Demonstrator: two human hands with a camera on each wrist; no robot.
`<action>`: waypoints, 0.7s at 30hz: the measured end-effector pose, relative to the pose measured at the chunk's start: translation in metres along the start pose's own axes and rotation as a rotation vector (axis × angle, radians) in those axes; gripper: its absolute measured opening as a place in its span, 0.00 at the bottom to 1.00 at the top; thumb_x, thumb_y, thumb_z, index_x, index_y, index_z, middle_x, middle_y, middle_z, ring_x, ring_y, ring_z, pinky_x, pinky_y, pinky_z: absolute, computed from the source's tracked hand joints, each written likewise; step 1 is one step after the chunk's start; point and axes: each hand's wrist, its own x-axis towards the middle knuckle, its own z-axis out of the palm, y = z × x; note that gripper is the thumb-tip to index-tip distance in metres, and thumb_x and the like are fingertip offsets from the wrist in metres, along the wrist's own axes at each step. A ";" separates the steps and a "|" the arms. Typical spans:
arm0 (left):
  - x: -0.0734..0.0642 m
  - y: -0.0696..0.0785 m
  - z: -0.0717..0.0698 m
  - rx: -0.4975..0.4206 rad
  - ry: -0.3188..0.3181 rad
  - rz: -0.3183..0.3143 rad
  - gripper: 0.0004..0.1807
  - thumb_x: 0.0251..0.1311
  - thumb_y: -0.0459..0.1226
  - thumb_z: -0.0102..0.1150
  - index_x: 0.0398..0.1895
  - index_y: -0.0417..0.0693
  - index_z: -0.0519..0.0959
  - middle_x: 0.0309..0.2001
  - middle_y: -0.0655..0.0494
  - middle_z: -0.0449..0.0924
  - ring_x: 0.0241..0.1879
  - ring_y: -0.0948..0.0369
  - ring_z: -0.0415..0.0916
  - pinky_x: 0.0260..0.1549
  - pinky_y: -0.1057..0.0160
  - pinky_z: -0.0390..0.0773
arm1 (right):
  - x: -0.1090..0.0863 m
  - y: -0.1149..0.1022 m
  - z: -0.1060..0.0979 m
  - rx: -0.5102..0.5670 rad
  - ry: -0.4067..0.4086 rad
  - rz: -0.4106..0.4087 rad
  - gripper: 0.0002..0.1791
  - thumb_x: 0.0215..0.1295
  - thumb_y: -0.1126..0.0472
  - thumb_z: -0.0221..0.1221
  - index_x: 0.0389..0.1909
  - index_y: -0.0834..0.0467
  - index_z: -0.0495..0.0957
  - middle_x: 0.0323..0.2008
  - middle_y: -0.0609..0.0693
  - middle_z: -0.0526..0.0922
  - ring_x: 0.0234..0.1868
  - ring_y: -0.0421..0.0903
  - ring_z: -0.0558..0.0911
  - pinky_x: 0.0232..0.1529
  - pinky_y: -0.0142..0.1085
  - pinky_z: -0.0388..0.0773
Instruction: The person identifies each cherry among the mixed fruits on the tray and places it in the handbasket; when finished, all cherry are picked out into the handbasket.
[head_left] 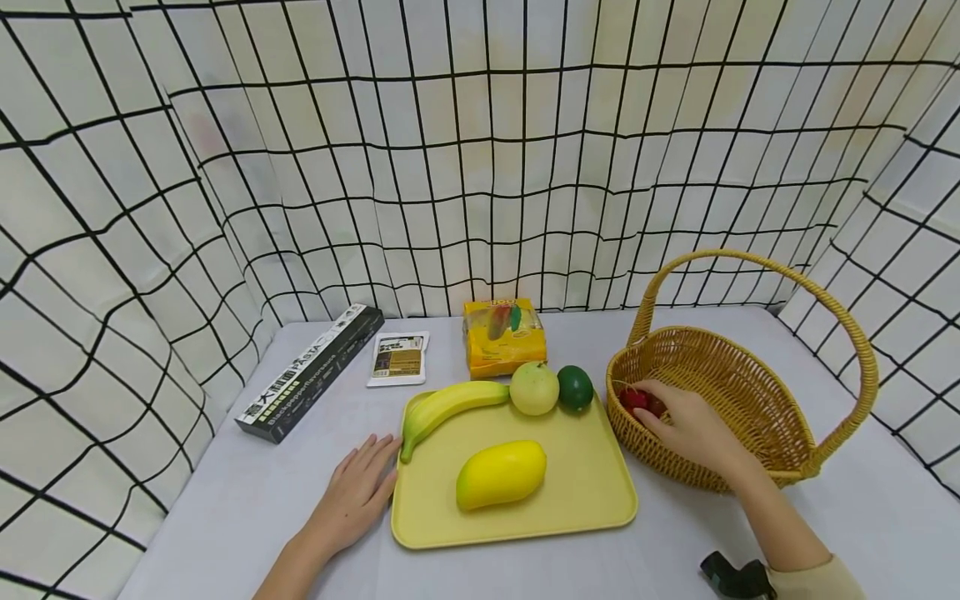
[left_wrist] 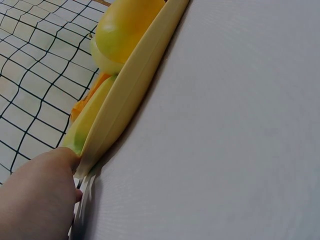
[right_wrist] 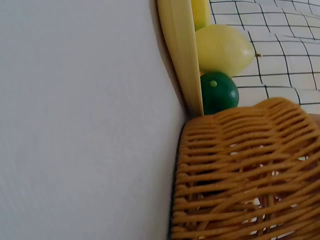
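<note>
Inside the wicker basket (head_left: 705,475) on the right, my right hand (head_left: 693,425) holds small red cherries (head_left: 633,400) between thumb and fingers, near the left wall. Its fingertips are partly hidden by the fruit. My left hand (head_left: 358,492) rests with extended fingers at the left edge of the yellow tray (head_left: 570,508); in the left wrist view its thumb touches the rim beside the banana. On the tray lie a banana (head_left: 450,408), a yellow mango (head_left: 501,475), a pale green round fruit (head_left: 534,388) and a dark green round fruit (head_left: 575,388).
Behind the tray stands a yellow packet (head_left: 505,337). A white sachet (head_left: 398,359) and a long black box (head_left: 311,375) lie to the left. The basket's tall handle (head_left: 847,325) arches over it. Black netting (head_left: 487,167) over white cloth encloses the table.
</note>
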 end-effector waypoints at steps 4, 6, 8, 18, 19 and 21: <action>0.000 0.000 0.000 0.000 -0.005 -0.006 0.26 0.67 0.43 0.43 0.66 0.45 0.61 0.65 0.45 0.61 0.66 0.46 0.50 0.62 0.42 0.47 | 0.000 0.009 0.000 0.045 -0.043 -0.028 0.17 0.58 0.64 0.61 0.49 0.60 0.74 0.34 0.48 0.80 0.33 0.42 0.77 0.29 0.35 0.77; 0.000 0.000 0.000 0.000 -0.008 -0.008 0.26 0.67 0.44 0.43 0.66 0.45 0.61 0.65 0.45 0.61 0.66 0.46 0.50 0.62 0.42 0.47 | 0.000 0.013 0.000 0.050 -0.068 -0.041 0.17 0.56 0.65 0.62 0.48 0.60 0.75 0.33 0.47 0.80 0.33 0.42 0.78 0.30 0.37 0.78; 0.000 0.000 0.001 0.000 -0.010 -0.010 0.26 0.67 0.44 0.43 0.67 0.45 0.61 0.65 0.45 0.61 0.66 0.46 0.50 0.62 0.42 0.47 | 0.000 0.016 0.000 0.043 -0.092 -0.047 0.16 0.55 0.66 0.62 0.46 0.59 0.76 0.32 0.45 0.79 0.33 0.42 0.78 0.31 0.38 0.78; 0.000 0.000 0.000 0.001 -0.011 -0.014 0.26 0.68 0.44 0.42 0.67 0.46 0.61 0.65 0.45 0.60 0.67 0.46 0.50 0.62 0.43 0.45 | -0.001 0.023 0.001 0.041 -0.149 -0.014 0.17 0.54 0.66 0.63 0.46 0.56 0.77 0.38 0.48 0.81 0.40 0.49 0.79 0.38 0.42 0.78; 0.000 0.000 0.000 0.002 -0.011 -0.015 0.26 0.68 0.44 0.42 0.67 0.46 0.61 0.66 0.45 0.60 0.67 0.46 0.50 0.63 0.43 0.45 | -0.001 0.023 0.001 0.046 -0.154 -0.008 0.17 0.54 0.66 0.63 0.46 0.57 0.77 0.38 0.49 0.81 0.41 0.49 0.79 0.38 0.43 0.78; 0.000 0.000 0.001 0.003 -0.006 -0.012 0.26 0.67 0.43 0.42 0.67 0.45 0.61 0.65 0.45 0.60 0.66 0.46 0.50 0.62 0.43 0.46 | -0.001 0.023 0.000 0.055 -0.167 0.007 0.17 0.54 0.66 0.63 0.46 0.57 0.77 0.38 0.49 0.81 0.41 0.50 0.79 0.38 0.42 0.78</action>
